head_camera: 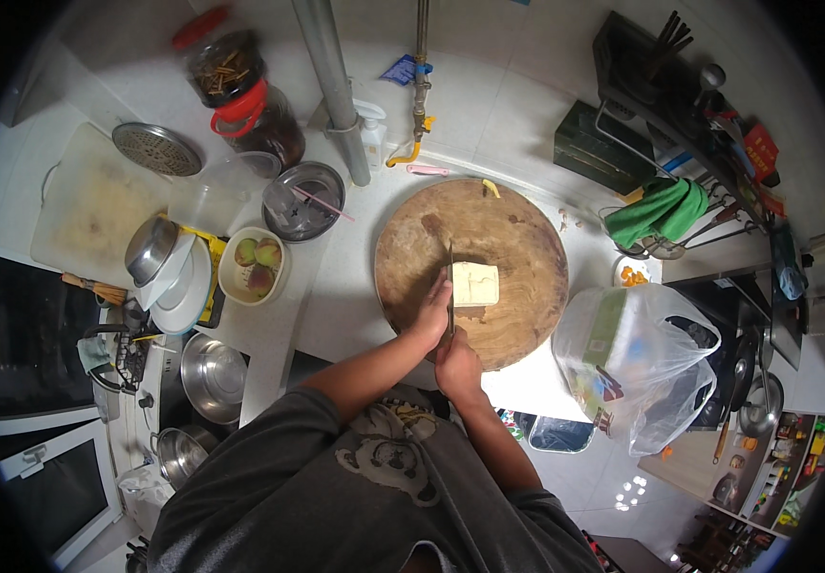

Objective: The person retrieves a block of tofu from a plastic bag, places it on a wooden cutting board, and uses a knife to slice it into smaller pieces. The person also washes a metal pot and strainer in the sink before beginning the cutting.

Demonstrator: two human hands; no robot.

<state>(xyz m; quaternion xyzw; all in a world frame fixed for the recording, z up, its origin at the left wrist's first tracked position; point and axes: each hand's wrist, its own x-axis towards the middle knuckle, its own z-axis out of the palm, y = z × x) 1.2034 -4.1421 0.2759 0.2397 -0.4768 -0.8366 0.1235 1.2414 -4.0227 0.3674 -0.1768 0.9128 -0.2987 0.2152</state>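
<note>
A pale yellow block, which looks like tofu (476, 284), lies on a round wooden chopping board (527, 236). My right hand (458, 364) grips the handle of a kitchen knife (451, 286), whose blade is seen nearly edge-on along the block's left side. On the blade's left, my left hand (436, 314) has its fingers extended against or close beside the blade; the exact contact is hard to tell. A small yellow scrap (491, 188) rests near the board's far edge.
A plastic bag with packages (609, 358) stands right of the board. On the left are a container of fruit (258, 265), a metal basin (304, 202) and stacked dishes (181, 286). A pink-handled item (427, 170) lies behind the board, and a green cloth (659, 211) hangs at the back right.
</note>
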